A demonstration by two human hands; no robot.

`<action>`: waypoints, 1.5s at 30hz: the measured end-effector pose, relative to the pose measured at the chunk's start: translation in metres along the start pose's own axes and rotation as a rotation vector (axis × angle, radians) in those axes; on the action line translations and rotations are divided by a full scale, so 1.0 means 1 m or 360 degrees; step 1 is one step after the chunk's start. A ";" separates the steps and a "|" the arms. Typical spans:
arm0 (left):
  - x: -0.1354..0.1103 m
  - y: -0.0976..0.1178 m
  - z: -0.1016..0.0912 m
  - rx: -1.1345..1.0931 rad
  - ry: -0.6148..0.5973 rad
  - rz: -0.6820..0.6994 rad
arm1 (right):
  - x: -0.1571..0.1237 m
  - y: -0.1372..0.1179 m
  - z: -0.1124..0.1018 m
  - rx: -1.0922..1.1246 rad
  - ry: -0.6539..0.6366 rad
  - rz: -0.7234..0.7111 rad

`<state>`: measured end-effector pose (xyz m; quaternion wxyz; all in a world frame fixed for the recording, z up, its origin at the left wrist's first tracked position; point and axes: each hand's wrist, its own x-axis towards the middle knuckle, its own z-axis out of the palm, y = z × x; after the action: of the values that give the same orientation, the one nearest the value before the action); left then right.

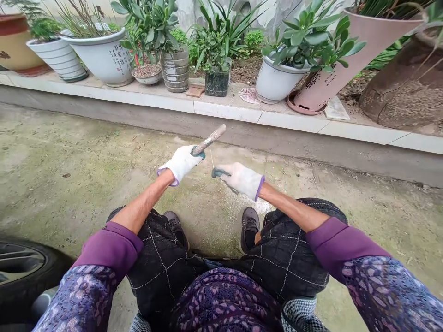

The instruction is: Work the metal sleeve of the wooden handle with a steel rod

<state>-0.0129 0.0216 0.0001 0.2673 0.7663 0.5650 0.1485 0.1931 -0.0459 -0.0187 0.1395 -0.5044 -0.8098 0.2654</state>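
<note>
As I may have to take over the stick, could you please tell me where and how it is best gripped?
Probably by the far end of the stick, coming from the ledge side: that slim, straight length juts forward and rightward, clear of the left hand, which grips the near end. I would avoid the thin thread between stick and right hand.

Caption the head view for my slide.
Gloved left hand holding a rod, thin string reaching gloved right hand, potted succulents beyond.
</note>
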 end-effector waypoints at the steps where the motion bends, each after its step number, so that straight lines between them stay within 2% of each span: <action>1: 0.004 -0.006 0.001 0.0169 -0.0009 -0.0001 | -0.004 -0.009 0.002 -0.0045 -0.0049 -0.0027; 3: 0.010 -0.015 0.007 0.0628 -0.0076 0.0020 | -0.010 -0.020 -0.001 -0.0187 -0.0109 0.0003; 6: 0.009 -0.019 0.019 0.1202 -0.0278 0.0161 | -0.008 -0.014 -0.014 -0.0341 -0.0075 0.0095; 9: 0.001 -0.008 0.028 0.1354 -0.0525 0.0402 | -0.002 0.010 -0.028 -0.0291 0.0124 0.0136; 11: -0.005 0.001 0.030 0.1267 -0.0594 0.0491 | 0.001 0.028 -0.036 -0.0166 0.0251 0.0132; 14: -0.014 0.011 0.025 0.0773 -0.0483 0.0509 | 0.007 0.047 -0.042 0.0060 0.0263 0.0113; 17: -0.017 0.013 0.016 0.0127 -0.0286 0.0396 | 0.011 0.045 -0.036 0.0200 0.0155 0.0157; 19: -0.013 0.010 0.013 -0.0025 -0.0184 0.0269 | 0.011 0.031 -0.025 0.0222 0.0062 0.0097; 21: -0.007 0.004 0.014 0.0180 -0.0190 0.0165 | 0.007 0.014 -0.013 0.0146 -0.0048 0.0016; 24: 0.003 -0.008 0.026 0.0845 -0.0364 0.0115 | 0.002 -0.001 -0.005 -0.0118 -0.0166 0.0035; 26: 0.006 -0.012 0.034 0.1164 -0.0483 0.0206 | 0.003 0.003 -0.010 -0.0234 -0.0118 0.0081; 29: 0.005 -0.010 0.037 0.1276 -0.0618 0.0394 | 0.011 0.026 -0.024 -0.0198 0.0119 0.0102; 31: 0.002 -0.003 0.033 0.1151 -0.0638 0.0440 | 0.019 0.042 -0.034 -0.0106 0.0216 0.0136; 34: -0.005 0.006 0.023 0.0695 -0.0546 0.0479 | 0.027 0.054 -0.040 0.0049 0.0217 0.0209; 37: -0.013 0.010 0.015 0.0105 -0.0407 0.0440 | 0.029 0.050 -0.036 0.0179 0.0170 0.0237; 39: -0.016 0.011 0.011 -0.0192 -0.0315 0.0318 | 0.027 0.042 -0.029 0.0210 0.0141 0.0234; 42: -0.015 0.010 0.009 -0.0304 -0.0202 0.0156 | 0.022 0.029 -0.016 0.0172 0.0089 0.0155; 45: -0.009 0.006 0.012 -0.0059 -0.0185 0.0130 | 0.016 0.017 -0.004 0.0135 0.0022 0.0092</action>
<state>-0.0047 0.0086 -0.0052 0.3075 0.7909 0.5141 0.1251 0.2007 -0.0241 -0.0255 0.1585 -0.5230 -0.7819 0.3000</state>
